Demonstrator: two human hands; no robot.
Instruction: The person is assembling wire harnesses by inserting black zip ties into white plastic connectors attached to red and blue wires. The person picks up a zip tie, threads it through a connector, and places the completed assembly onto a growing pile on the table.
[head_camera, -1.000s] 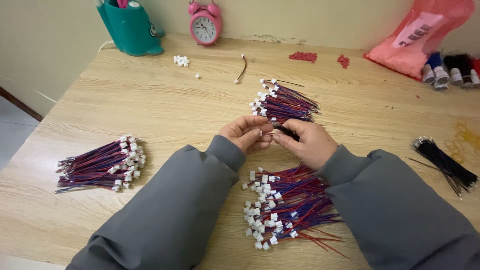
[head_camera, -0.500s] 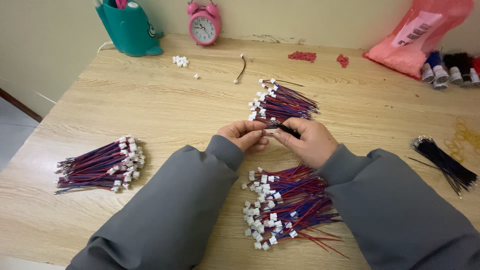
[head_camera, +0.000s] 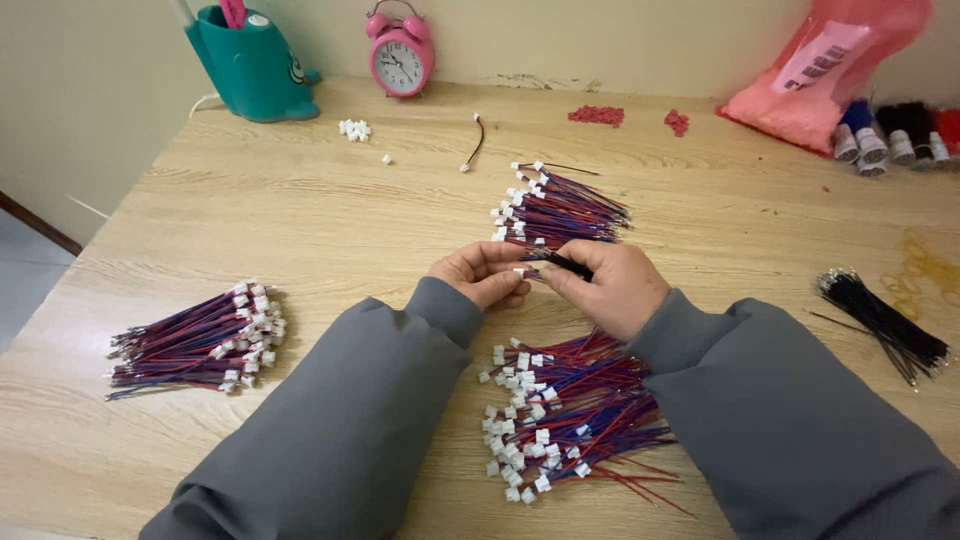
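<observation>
Here the person's left hand (head_camera: 488, 275) and right hand (head_camera: 606, 288) meet in the middle of the frame. Both are closed, pinching one little wire lead (head_camera: 556, 262) between their fingertips. The lead has a small white plug on its end, right at the left fingers. It looks very light and bendy, and the thin wires could kink if pulled hard. I think the hard white plug is the best place to hold it. Just above the hands lies one pile of red and blue leads (head_camera: 560, 208). A bigger pile (head_camera: 566, 415) lies below, between the grey sleeves. A third pile (head_camera: 195, 338) sits far left on the wooden table (head_camera: 330, 215).
</observation>
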